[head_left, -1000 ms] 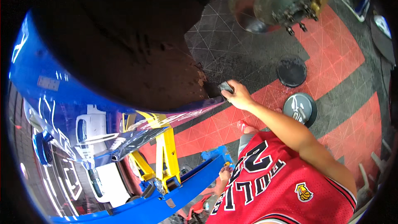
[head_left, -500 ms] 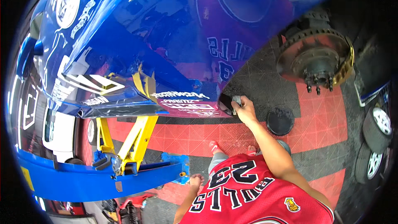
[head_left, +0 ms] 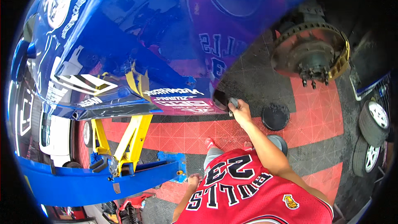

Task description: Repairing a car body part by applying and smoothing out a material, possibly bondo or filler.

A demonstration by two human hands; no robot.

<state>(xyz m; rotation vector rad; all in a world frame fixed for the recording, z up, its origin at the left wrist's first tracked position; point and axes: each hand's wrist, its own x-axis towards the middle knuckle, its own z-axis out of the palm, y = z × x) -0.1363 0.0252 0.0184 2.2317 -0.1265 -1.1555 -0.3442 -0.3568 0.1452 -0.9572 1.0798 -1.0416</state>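
Observation:
My right hand [head_left: 241, 114] is closed on a small grey block [head_left: 232, 103], which it holds at the dark lower rear end of the wheel arch on the glossy blue car panel [head_left: 137, 33], beside a maroon decal band. My left hand [head_left: 194, 179] hangs low with loosely bent fingers and nothing visible in it, near the end of the blue lift beam [head_left: 95, 186]. At the upper right, an exposed brake disc [head_left: 303, 52] with wheel studs and a gold caliper [head_left: 340, 64] sits in the wheel opening.
A yellow lift arm [head_left: 134, 137] stands under the car. A black round pad [head_left: 275, 117] and a grey round item behind my arm lie on the red and black tiles [head_left: 319, 120]. Loose wheels [head_left: 371, 118] stand at the right; a white vehicle [head_left: 56, 141] is at the left.
From a second ago the view has swung up from the dark wheel arch onto the painted panel. My right hand stays at the arch's lower edge with the grey block.

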